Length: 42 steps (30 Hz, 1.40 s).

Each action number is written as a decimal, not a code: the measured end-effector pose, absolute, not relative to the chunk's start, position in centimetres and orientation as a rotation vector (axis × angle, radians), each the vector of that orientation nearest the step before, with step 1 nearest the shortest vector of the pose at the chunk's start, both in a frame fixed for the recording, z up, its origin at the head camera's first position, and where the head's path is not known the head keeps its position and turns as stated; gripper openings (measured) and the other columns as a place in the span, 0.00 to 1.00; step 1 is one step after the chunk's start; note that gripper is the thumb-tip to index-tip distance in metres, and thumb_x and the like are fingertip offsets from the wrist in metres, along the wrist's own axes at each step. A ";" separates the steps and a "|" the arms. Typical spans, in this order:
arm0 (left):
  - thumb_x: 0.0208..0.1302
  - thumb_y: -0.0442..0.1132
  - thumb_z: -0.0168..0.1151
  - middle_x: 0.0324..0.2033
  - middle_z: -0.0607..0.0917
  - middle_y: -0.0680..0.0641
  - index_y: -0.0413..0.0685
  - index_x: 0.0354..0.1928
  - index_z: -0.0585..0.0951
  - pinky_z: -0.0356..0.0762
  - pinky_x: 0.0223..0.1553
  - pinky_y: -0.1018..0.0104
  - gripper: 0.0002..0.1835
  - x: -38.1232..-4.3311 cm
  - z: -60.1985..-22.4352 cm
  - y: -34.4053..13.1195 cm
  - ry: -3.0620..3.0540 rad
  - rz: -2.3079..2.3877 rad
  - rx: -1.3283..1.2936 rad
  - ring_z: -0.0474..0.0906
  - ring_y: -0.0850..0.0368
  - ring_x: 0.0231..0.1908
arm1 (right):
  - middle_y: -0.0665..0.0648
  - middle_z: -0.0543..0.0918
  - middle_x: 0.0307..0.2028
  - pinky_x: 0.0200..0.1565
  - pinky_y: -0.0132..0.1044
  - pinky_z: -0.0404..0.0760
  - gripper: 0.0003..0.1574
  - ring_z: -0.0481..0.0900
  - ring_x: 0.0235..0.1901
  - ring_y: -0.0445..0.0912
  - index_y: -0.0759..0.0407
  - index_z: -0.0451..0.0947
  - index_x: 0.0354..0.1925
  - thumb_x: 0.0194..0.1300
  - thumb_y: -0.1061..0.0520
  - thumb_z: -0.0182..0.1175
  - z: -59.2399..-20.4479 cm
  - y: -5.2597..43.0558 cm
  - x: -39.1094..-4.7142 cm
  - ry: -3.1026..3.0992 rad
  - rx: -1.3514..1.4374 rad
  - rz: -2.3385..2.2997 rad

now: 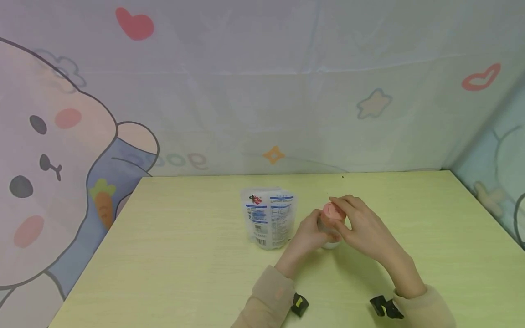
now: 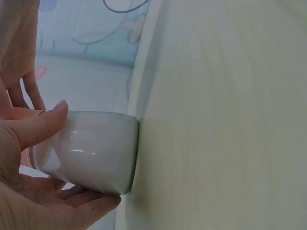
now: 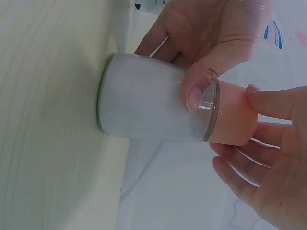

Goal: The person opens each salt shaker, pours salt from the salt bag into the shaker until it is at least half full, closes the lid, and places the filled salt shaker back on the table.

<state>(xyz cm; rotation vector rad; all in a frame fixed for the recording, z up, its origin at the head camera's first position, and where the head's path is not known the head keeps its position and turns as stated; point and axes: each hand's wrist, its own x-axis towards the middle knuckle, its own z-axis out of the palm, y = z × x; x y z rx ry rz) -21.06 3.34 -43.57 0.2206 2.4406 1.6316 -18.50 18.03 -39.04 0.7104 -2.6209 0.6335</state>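
A clear jar point(image 3: 144, 98) filled with something white stands upright on the table, its pink lid point(image 3: 233, 114) on top. My left hand point(image 1: 308, 233) grips the jar's side, thumb and fingers curled round it. From above, my right hand point(image 1: 365, 228) holds the pink lid between thumb and fingers. In the left wrist view the jar point(image 2: 98, 151) has its base against the tabletop. Left of the jar, apart from both hands, a white plastic pouch point(image 1: 270, 218) with blue and red print stands upright.
The pale wooden table point(image 1: 176, 255) ends at a printed cloth backdrop point(image 1: 246, 105). Near my sleeves, two black straps or clips point(image 1: 300, 304) show at the wrists. A cartoon animal is printed on the cloth at left.
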 end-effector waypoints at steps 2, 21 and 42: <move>0.48 0.41 0.75 0.56 0.79 0.46 0.49 0.56 0.74 0.70 0.62 0.47 0.31 -21.0 -43.5 3.4 2.444 1.629 0.214 0.72 0.46 0.60 | 0.59 0.79 0.49 0.47 0.48 0.79 0.27 0.76 0.50 0.53 0.67 0.72 0.60 0.64 0.58 0.61 -39.0 18.0 -18.5 -2.610 0.720 0.629; 0.46 0.39 0.75 0.53 0.81 0.47 0.49 0.54 0.75 0.71 0.60 0.49 0.30 -21.0 -43.8 3.5 2.452 1.661 0.215 0.75 0.48 0.57 | 0.62 0.80 0.43 0.42 0.49 0.79 0.26 0.77 0.42 0.55 0.68 0.76 0.53 0.55 0.61 0.68 -39.3 17.2 -18.3 -2.597 0.571 0.612; 0.46 0.37 0.75 0.50 0.82 0.46 0.49 0.50 0.75 0.74 0.56 0.53 0.27 -21.0 -43.7 3.6 2.489 1.644 0.199 0.76 0.51 0.51 | 0.62 0.79 0.42 0.38 0.45 0.75 0.28 0.75 0.39 0.53 0.68 0.75 0.54 0.55 0.59 0.67 -39.1 16.6 -17.9 -2.640 0.436 0.660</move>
